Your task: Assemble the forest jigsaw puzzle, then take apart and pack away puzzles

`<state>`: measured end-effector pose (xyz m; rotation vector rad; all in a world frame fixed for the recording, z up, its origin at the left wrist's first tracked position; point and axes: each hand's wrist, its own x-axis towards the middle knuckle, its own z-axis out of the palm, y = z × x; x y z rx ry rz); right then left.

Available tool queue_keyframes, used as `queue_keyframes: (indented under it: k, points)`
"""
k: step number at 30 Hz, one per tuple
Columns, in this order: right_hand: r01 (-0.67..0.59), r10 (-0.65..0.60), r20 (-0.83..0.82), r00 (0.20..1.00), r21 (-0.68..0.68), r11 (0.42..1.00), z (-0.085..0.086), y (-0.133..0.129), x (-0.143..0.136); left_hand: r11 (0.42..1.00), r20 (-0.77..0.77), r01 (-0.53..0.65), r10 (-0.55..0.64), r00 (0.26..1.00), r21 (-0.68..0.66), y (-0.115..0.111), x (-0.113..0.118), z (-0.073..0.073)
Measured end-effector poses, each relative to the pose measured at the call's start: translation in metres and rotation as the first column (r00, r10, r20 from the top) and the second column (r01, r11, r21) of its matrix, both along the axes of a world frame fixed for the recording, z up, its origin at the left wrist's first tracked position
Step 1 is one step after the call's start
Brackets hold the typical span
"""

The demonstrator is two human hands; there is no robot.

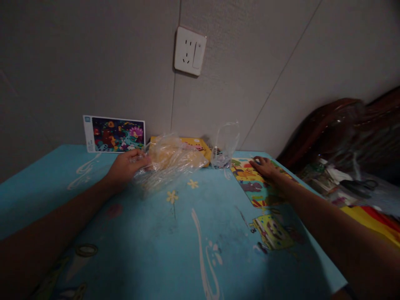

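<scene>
My left hand (126,168) is closed on a crumpled clear plastic bag (175,160), pinching its left end above the table. Behind the bag, and partly hidden by it, lies a yellow box (200,146) against the wall. On the right, my right hand (264,166) rests on the far part of a colourful picture board (250,185) with animal drawings. Its thumb and fingers look slightly apart, and the forearm covers the board's right side. A second clear plastic bag (226,146), with small pieces in its bottom, stands between the box and the board.
A dark picture card (117,134) leans on the wall at the back left. The light blue table (150,241) carries printed cartoon figures. A socket plate (190,52) is on the wall. Beyond the table's right edge are a dark wooden frame (331,121) and assorted clutter.
</scene>
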<state>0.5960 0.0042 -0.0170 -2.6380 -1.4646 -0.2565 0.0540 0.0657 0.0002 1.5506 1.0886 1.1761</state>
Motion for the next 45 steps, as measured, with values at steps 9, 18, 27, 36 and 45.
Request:
queue_keyframes:
  k: [9,18,27,36,45]
  points:
    - [0.005,-0.01,-0.089,0.996,-0.061,0.998,0.005,-0.043,-0.026,1.0,0.077,0.025,-0.025,0.997,-0.011,0.004,0.001,-0.005]
    - [-0.036,0.029,-0.117,0.993,-0.056,0.998,0.006,-0.104,-0.08,0.999,0.112,0.034,-0.032,0.993,-0.012,0.003,0.0,-0.005]
    - [0.326,-0.331,-0.068,0.941,-0.076,0.942,0.006,-0.148,-0.073,0.999,0.133,0.034,-0.036,0.991,0.012,0.0,0.002,-0.001]
    - [0.247,-0.256,-0.051,0.965,-0.146,0.958,0.014,-0.156,-0.196,1.0,0.164,0.013,-0.015,0.986,0.01,0.0,0.005,-0.002]
    - [-0.036,0.039,0.06,0.997,-0.055,0.998,0.026,-0.173,-0.3,1.0,0.229,0.017,-0.011,0.973,-0.025,-0.004,0.008,0.001]
